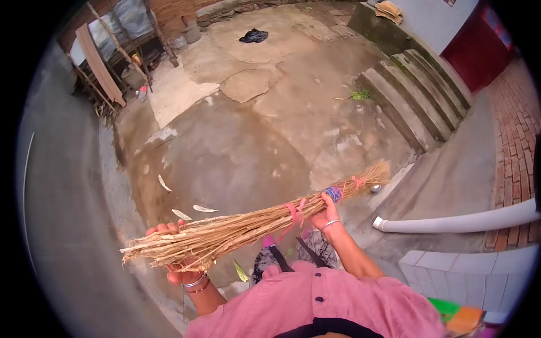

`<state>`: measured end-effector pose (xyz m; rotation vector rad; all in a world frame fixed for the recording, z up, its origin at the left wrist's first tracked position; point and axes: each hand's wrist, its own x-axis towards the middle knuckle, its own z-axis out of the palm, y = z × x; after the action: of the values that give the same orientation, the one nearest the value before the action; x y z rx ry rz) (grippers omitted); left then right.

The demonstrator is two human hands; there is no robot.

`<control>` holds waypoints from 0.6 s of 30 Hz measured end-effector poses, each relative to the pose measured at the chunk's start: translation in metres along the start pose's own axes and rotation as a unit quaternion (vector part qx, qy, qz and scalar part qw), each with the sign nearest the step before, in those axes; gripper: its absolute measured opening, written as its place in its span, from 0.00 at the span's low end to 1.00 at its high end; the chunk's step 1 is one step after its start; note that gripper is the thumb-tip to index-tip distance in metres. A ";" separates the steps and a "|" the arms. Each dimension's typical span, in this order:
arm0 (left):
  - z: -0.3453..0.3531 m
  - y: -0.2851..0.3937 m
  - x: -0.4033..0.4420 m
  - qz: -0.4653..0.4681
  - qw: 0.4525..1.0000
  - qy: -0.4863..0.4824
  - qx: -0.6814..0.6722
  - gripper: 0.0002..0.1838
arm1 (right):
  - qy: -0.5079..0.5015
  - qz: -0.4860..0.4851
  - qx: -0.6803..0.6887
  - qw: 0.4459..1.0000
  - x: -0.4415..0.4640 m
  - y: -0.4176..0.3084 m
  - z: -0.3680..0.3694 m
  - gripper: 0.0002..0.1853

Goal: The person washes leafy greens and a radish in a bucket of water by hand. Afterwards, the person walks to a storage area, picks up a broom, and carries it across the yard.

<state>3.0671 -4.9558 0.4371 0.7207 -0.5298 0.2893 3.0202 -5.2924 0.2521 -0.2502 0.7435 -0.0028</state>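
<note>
A long broom of dry stalks point(242, 228) lies slantwise across the view in front of my body. Its thick, ragged stalk ends point left and its finer, bushy end points up to the right. Pink strips point(292, 213) and a blue-purple band point(333, 194) bind it. My left hand point(183, 276) is wrapped round the thick end from below, the fingertips showing on the far side and the palm hidden by stalks. Close to the blue-purple band, my right hand point(326, 216) grips the bundle, fingers partly hidden behind it.
Concrete steps point(414, 96) rise at the right. A white pipe point(456, 224) and a tiled block point(470, 276) stand near my right side. Pale husk-like pieces point(204, 209) lie on the wet ground. Planks point(100, 65) lean at far left; a black plastic bag point(253, 36) lies farther off.
</note>
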 end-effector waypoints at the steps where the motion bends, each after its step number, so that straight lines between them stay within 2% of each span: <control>1: 0.005 -0.025 0.018 -0.003 1.000 -0.002 -0.002 0.49 | -0.001 -0.019 0.005 1.000 0.020 -0.024 0.008 0.18; 3: 0.014 -0.068 0.043 -0.026 0.999 0.022 0.000 0.48 | -0.001 -0.018 0.010 1.000 0.052 -0.060 0.016 0.18; 4: 0.029 -0.089 0.054 -0.050 0.993 0.107 -0.005 0.50 | -0.010 -0.012 0.028 0.999 0.066 -0.081 0.022 0.18; 9: 0.068 -0.206 0.101 -0.061 0.993 0.103 0.026 0.50 | -0.007 -0.001 0.044 0.999 0.140 -0.181 0.050 0.19; 12: 0.114 -0.265 0.137 -0.079 0.983 0.159 0.037 0.53 | 0.004 -0.001 0.024 1.000 0.170 -0.249 0.076 0.20; 13: 0.127 -0.289 0.157 -0.062 0.985 0.156 0.044 0.53 | -0.001 -0.005 0.007 1.000 0.191 -0.276 0.094 0.20; 15: 0.151 -0.325 0.176 -0.108 0.983 0.112 0.094 0.53 | -0.024 0.007 -0.022 0.999 0.219 -0.316 0.104 0.19; 18: 0.170 -0.371 0.206 -0.120 0.975 0.161 0.097 0.54 | 0.014 0.013 -0.004 1.000 0.266 -0.367 0.130 0.18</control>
<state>3.3353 -5.3257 0.4539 0.8983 -0.1046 0.2277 3.3354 -5.6430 0.2490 -0.2498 0.7747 0.0209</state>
